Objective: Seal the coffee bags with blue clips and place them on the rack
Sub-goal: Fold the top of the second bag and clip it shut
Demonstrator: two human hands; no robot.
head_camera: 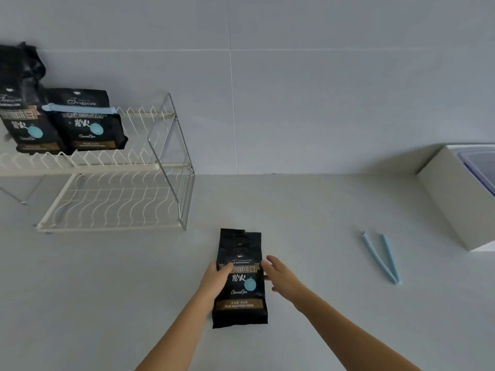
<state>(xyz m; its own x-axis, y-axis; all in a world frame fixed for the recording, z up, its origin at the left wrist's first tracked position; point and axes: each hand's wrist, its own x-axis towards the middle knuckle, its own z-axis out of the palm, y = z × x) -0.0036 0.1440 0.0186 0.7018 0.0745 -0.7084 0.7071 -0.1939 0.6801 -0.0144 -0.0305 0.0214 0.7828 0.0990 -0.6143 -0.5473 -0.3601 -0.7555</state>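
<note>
Coffee bag (240,279) flat on tabletop (321,210), long axis pointing away; left hand (215,278) grips its left edge, right hand (278,274) open at right edge, nearer the blue clip (380,259) lying further right.

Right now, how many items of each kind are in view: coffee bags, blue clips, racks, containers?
Coffee bags: 3, two on the rack's top tier and one on the counter, between the left hand and right hand
Blue clips: 2, one on a racked bag, one open on the counter
Racks: 1
White containers: 1
Total: 7
</note>
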